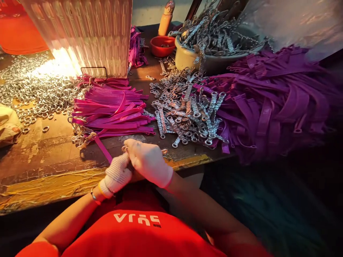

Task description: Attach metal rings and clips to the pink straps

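Both hands wear whitish gloves and meet at the table's front edge. My left hand (118, 173) is closed, and a thin purple strap (103, 148) runs out from it toward the strap bundle. Pressed against it, my right hand (148, 160) is also closed, its fingers hiding what they pinch. A small metal end (164, 151) shows just beyond the right knuckles; whether it is held cannot be told. Behind the hands lies a bundle of purple straps (115, 107) with metal links at their left ends. Right of it is a heap of silver metal pieces (190, 114).
Loose metal rings (40, 89) spread at the left near a bright light and a ribbed translucent panel (88, 32). At the back stand a red bowl (162, 46), a bottle (165, 21) and a basin (187, 57) of metal parts. More purple straps (281, 100) hang over the right edge.
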A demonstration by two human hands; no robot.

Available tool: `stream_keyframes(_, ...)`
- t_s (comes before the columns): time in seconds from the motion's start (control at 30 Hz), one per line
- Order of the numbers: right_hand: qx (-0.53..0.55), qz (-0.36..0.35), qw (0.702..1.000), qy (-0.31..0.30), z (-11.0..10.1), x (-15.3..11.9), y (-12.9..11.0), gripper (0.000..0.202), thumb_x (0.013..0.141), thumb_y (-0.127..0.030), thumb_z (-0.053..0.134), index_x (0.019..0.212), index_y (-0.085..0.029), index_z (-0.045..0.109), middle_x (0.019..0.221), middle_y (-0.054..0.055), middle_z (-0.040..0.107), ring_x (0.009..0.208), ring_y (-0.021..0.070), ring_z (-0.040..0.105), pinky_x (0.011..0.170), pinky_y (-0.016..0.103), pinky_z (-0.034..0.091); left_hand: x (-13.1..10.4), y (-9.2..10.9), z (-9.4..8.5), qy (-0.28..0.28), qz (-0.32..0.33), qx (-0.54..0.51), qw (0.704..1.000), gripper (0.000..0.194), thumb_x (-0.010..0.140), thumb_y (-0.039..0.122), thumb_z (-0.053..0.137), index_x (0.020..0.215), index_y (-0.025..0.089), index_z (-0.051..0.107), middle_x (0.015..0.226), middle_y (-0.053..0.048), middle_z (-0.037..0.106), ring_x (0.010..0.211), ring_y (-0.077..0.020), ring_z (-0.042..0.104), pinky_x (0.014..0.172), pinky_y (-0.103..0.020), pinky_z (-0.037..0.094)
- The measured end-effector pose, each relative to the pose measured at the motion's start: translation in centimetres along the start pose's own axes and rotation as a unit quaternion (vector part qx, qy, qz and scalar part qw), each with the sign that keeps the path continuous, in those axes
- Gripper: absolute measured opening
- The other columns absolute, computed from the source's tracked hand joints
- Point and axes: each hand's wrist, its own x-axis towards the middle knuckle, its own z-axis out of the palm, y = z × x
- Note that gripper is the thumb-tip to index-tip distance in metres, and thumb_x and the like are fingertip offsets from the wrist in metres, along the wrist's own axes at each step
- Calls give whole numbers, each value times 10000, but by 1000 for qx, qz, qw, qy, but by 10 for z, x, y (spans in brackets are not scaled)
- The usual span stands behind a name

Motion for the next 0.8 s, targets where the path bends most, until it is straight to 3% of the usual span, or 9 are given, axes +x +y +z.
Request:
stream_keyframes(0.07,6,19,1000,-22,-1,-3,7,259,1030,-237,456,1206,-182,638,1037,74,756,939,183,705,773,246,439,5,0,-11,11,-23,-80,996,284,953,420,502,875,178,629,732,-35,651,638,-154,551,618,-273,444)
stream_keyframes(0.17,-10,53,994,-99,3,-9,14,275,1020,-191,442,1215,-196,636,1060,74,752,940,182,706,777,247,441,9,-6,-20,-11,-54,-221,974,411,950,534,506,824,158,615,576,12,548,498,-100,420,502,-226,344)
stream_keyframes(0.3,-30,51,985,-163,6,-12,11,229,1017,-203,433,1103,-214,645,987,44,749,887,175,697,699,251,401,7,-12,-18,-36,-73,-270,959,423,929,540,549,783,148,617,500,34,483,455,-86,358,470,-221,281)
stream_keyframes(0.37,-49,30,984,-169,6,-12,9,210,1010,-195,428,1061,-207,632,953,42,739,851,176,685,652,263,362,6,-10,-18,-37,-71,-243,967,421,936,529,543,754,154,602,497,34,484,464,-91,366,485,-224,295)
stream_keyframes(0.53,-130,-14,983,-129,7,-14,11,252,1008,-157,352,1078,-170,594,878,72,676,727,171,624,579,296,266,11,2,-28,-10,6,-36,999,308,932,413,553,829,145,664,707,-1,616,652,-124,484,605,-232,366)
stream_keyframes(0.63,-183,-23,977,-106,10,-19,13,341,1035,-168,253,1089,-155,589,841,85,637,684,178,585,566,316,221,15,8,-34,-35,36,26,998,266,930,339,507,858,140,668,732,3,613,679,-130,488,617,-232,366)
stream_keyframes(0.8,-174,-34,974,-144,11,-25,22,437,1046,-187,179,1187,-113,587,880,122,630,717,192,556,588,326,230,19,12,-32,-88,44,85,992,276,917,322,488,755,139,616,676,10,549,643,-123,456,593,-230,330)
